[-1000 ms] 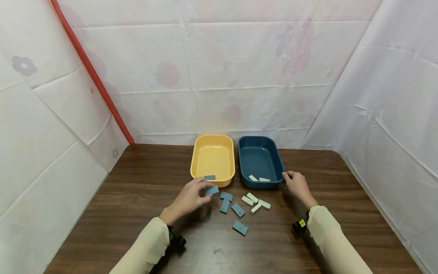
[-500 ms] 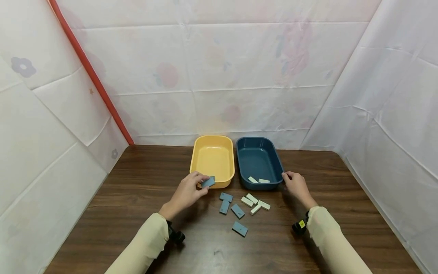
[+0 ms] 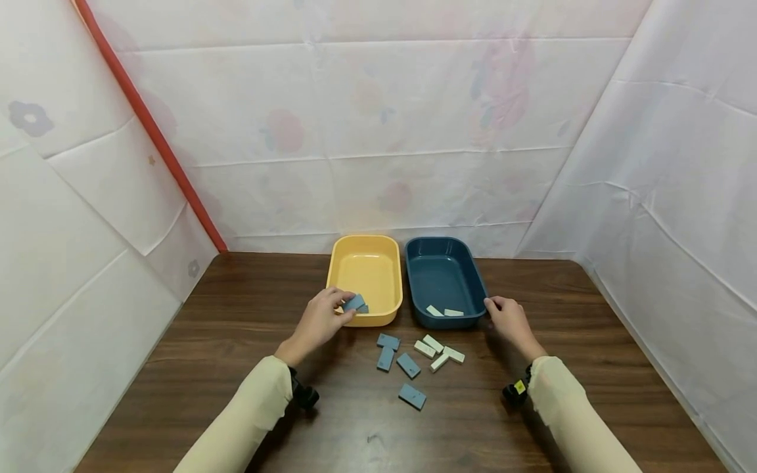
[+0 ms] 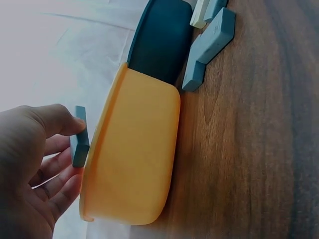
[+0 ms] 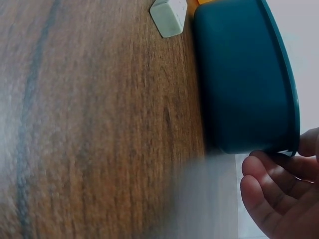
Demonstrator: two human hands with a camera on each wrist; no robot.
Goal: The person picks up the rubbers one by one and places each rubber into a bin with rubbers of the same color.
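My left hand pinches a flat blue-grey block between thumb and fingers, over the front rim of the yellow bin. In the left wrist view that block sits just beside the bin's rim. Another blue-grey block lies inside the yellow bin, partly hidden. My right hand pinches the right front rim of the dark blue bin; the right wrist view has the thumb and fingers at that bin's corner. Two cream blocks lie inside the blue bin.
Several blue-grey blocks lie scattered on the dark wooden table before the bins. To their right several cream blocks lie close together. A white patterned sheet hangs behind the table, with more sheeting at both sides.
My left hand has carried its block forward and slightly left, from in front of the yellow bin to over its front rim. My right hand has stayed on the blue bin's rim.
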